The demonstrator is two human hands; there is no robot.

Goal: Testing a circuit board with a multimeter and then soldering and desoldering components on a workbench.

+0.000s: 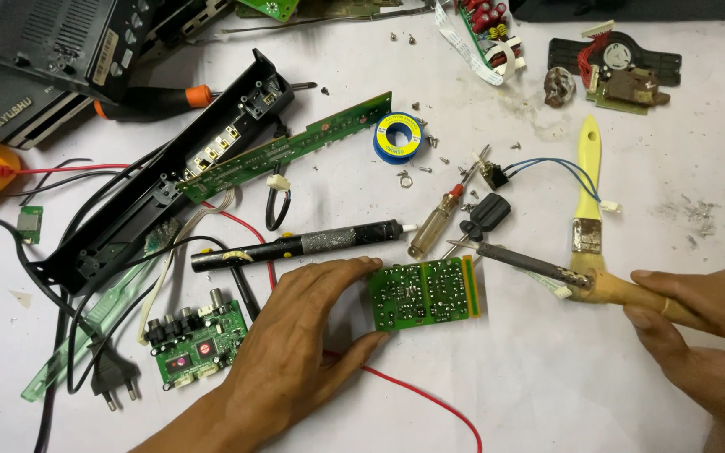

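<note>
My left hand point(295, 344) holds a small green circuit board point(425, 292) by its left edge, solder side up, on the white table. My right hand point(706, 335) grips the wooden handle of a soldering iron point(539, 268), whose dark metal tip points left and ends just above the board's upper right corner. A black desoldering pump point(304, 245) lies just beyond my left hand's fingers. A yellow-handled paintbrush point(587, 189) lies upright behind the iron.
A spool of solder point(398, 137), a clear-handled screwdriver point(438, 220), loose screws, a long green board point(295, 147) and black front panel point(161, 180) lie behind. A green board with jacks point(195, 335), a plug point(115, 377), red and black wires lie at left.
</note>
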